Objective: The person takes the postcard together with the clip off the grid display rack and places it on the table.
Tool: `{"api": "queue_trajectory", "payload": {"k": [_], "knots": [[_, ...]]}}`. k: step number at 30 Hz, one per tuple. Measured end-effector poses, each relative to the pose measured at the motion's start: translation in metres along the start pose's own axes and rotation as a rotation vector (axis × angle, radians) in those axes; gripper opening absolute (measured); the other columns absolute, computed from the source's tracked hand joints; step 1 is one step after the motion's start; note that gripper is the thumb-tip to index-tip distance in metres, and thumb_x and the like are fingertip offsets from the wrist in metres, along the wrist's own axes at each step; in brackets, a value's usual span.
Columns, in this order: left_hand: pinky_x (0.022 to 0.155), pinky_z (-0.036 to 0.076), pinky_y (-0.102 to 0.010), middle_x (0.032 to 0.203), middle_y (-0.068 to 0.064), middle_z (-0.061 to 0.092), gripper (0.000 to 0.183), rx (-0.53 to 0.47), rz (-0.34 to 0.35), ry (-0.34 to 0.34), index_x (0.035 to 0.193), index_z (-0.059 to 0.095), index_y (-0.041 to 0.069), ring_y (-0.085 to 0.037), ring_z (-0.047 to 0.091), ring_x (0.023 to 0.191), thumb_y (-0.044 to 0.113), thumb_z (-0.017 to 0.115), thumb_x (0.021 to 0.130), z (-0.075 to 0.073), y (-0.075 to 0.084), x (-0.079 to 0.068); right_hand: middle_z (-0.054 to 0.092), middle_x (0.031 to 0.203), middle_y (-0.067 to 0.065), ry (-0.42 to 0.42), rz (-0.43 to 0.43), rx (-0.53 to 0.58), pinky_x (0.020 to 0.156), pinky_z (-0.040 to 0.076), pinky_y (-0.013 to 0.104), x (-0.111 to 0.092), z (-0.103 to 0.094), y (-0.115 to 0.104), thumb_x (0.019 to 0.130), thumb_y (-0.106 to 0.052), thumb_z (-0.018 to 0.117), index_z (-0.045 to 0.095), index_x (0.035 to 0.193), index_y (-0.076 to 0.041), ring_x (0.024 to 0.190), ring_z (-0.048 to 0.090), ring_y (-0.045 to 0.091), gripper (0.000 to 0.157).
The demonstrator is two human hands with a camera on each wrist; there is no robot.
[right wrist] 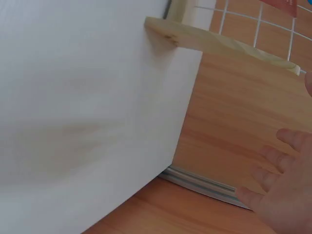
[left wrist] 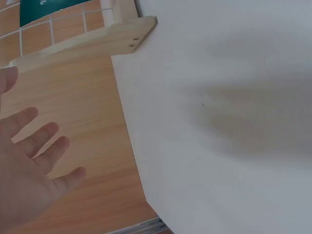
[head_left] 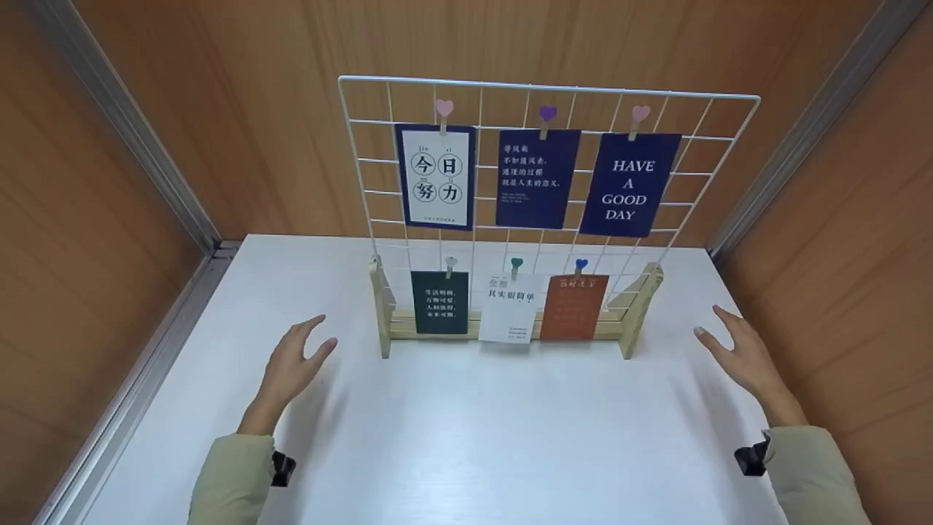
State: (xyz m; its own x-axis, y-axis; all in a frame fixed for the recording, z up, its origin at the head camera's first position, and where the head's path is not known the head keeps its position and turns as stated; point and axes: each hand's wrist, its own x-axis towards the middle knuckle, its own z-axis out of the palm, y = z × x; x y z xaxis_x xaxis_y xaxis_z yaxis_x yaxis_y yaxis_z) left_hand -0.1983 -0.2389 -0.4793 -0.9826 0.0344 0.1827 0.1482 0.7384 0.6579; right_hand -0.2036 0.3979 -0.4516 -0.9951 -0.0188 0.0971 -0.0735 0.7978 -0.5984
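A white wire grid [head_left: 481, 175] stands upright in a wooden base [head_left: 630, 321] on the white table. Three cards hang in its upper row: a white card with a blue border [head_left: 437, 211], a navy card [head_left: 536, 211] and a "HAVE A GOOD DAY" card [head_left: 630, 197]. Below hang a dark green card [head_left: 441, 324], a white card [head_left: 503, 317] and an orange card [head_left: 572, 313]. Small heart-topped clothespins hold them. My left hand [head_left: 291, 364], fingers spread, hovers left of the base; my right hand [head_left: 743, 357] is likewise to its right. Neither touches anything.
The white table [head_left: 466, 430] spreads in front of the stand. Wood-grain panels [head_left: 240, 109] rise behind and on both sides, with metal rails [head_left: 153, 131] along the corners. Each sleeve has a black wrist device [head_left: 283, 468] at its cuff.
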Motion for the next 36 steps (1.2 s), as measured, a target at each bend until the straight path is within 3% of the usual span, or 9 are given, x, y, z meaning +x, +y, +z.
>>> {"api": "queue_trajectory", "payload": {"k": [4, 7, 11, 16, 21, 26, 36], "knots": [[0.092, 0.030, -0.050, 0.122, -0.021, 0.045, 0.046, -0.191, -0.053, 0.032, 0.125, 0.042, -0.001, -0.035, 0.039, 0.114, 0.027, 0.051, 0.090, -0.004, 0.013, 0.004, 0.029, 0.134, 0.026, 0.075, 0.051, 0.162, 0.091, 0.024, 0.057, -0.001, -0.002, -0.011, 0.091, -0.037, 0.044, 0.030, 0.133, 0.004, 0.120, 0.025, 0.041, 0.061], [0.090, 0.032, -0.048, 0.119, -0.019, 0.048, 0.044, -0.278, -0.071, 0.052, 0.122, 0.045, 0.000, -0.032, 0.043, 0.111, 0.029, 0.051, 0.090, -0.006, 0.025, 0.007, 0.039, 0.130, 0.018, 0.138, 0.081, 0.268, 0.093, 0.030, 0.047, 0.000, -0.004, -0.020, 0.091, -0.036, 0.045, 0.038, 0.130, 0.001, 0.116, 0.036, 0.027, 0.055], [0.090, 0.034, -0.043, 0.118, -0.016, 0.049, 0.044, -0.349, -0.081, 0.047, 0.120, 0.046, 0.001, -0.028, 0.044, 0.110, 0.032, 0.051, 0.089, -0.008, 0.041, 0.010, 0.049, 0.123, 0.003, 0.177, 0.117, 0.385, 0.093, 0.034, 0.031, 0.002, -0.007, -0.033, 0.090, -0.036, 0.047, 0.044, 0.128, -0.003, 0.105, 0.044, 0.008, 0.051], [0.091, 0.035, -0.040, 0.118, -0.014, 0.050, 0.042, -0.386, -0.079, 0.031, 0.120, 0.047, 0.001, -0.025, 0.044, 0.110, 0.029, 0.051, 0.090, -0.008, 0.058, 0.014, 0.053, 0.113, -0.008, 0.199, 0.093, 0.570, 0.081, 0.038, 0.011, 0.005, -0.010, -0.046, 0.088, -0.031, 0.052, 0.051, 0.124, -0.007, 0.100, 0.048, 0.004, 0.042], [0.092, 0.034, -0.040, 0.118, -0.017, 0.049, 0.036, -0.442, -0.068, 0.016, 0.120, 0.047, -0.003, -0.027, 0.043, 0.110, 0.018, 0.050, 0.091, -0.016, 0.082, 0.011, 0.057, 0.109, -0.005, 0.208, 0.034, 0.717, 0.077, 0.039, 0.009, 0.006, -0.012, -0.057, 0.088, -0.024, 0.054, 0.056, 0.118, -0.007, 0.099, 0.050, 0.004, 0.034], [0.092, 0.033, -0.043, 0.118, -0.022, 0.047, 0.033, -0.476, -0.045, 0.013, 0.119, 0.045, -0.007, -0.031, 0.042, 0.110, 0.010, 0.047, 0.091, -0.024, 0.106, 0.007, 0.059, 0.105, -0.005, 0.210, 0.030, 0.767, 0.078, 0.040, 0.011, 0.007, -0.014, -0.068, 0.087, -0.025, 0.056, 0.058, 0.114, -0.006, 0.097, 0.051, 0.005, 0.033], [0.091, 0.035, -0.039, 0.117, -0.013, 0.050, 0.037, -0.430, -0.004, 0.014, 0.120, 0.047, 0.000, -0.024, 0.044, 0.109, 0.023, 0.049, 0.091, -0.008, 0.088, 0.022, 0.059, 0.105, -0.003, 0.205, 0.015, 0.734, 0.078, 0.041, 0.013, 0.013, -0.014, -0.090, 0.086, -0.027, 0.056, 0.058, 0.115, -0.007, 0.097, 0.051, 0.008, 0.035]]}}
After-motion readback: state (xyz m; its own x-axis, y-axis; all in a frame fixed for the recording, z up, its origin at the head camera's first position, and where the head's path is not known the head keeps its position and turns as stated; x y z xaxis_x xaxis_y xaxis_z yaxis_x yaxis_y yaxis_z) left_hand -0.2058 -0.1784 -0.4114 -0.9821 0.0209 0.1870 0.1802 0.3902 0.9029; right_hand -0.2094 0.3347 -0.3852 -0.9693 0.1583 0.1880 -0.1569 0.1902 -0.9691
